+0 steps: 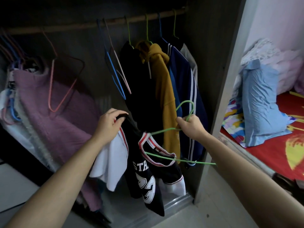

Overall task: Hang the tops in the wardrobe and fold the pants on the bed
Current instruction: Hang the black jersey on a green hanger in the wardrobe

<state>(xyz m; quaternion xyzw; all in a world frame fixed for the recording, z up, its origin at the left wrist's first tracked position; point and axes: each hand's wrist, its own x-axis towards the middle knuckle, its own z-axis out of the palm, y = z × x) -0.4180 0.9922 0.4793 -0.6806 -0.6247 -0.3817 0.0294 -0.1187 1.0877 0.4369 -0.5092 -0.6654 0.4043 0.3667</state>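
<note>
- black jersey (pixel 143 175) with white sleeves, red-and-white trim and white lettering: held up in front of the open wardrobe, below the rail, body hanging loose toward the wardrobe floor.
- green wire hanger (pixel 164 130): one arm passes into the jersey's neck opening; its hook points up and is not on the rail.
- left hand (pixel 109 123): fingers curled tight round a bunch of black fabric at the jersey's shoulder.
- right hand (pixel 191 127): closed round the hanger at the base of the hook, wire pinched between thumb and fingers.
- wooden rail (pixel 115 22): carries, behind the jersey, a black garment (pixel 138 76), a mustard hoodie (pixel 164 83) and a navy jacket (pixel 182 79) with white stripes, hung side by side and touching.
- bare hangers on the rail: blue hanger (pixel 116 74) and pale pink hanger (pixel 122 71) together, salmon hanger (pixel 51 83) further left.
- purple garment (pixel 57 125): hangs at the far left.
- wardrobe side panel (pixel 218 96): stands between the clothes and the bed.
- bed (pixel 271 153): red patterned sheet, light blue pillow (pixel 261 104) propped upright on it.
</note>
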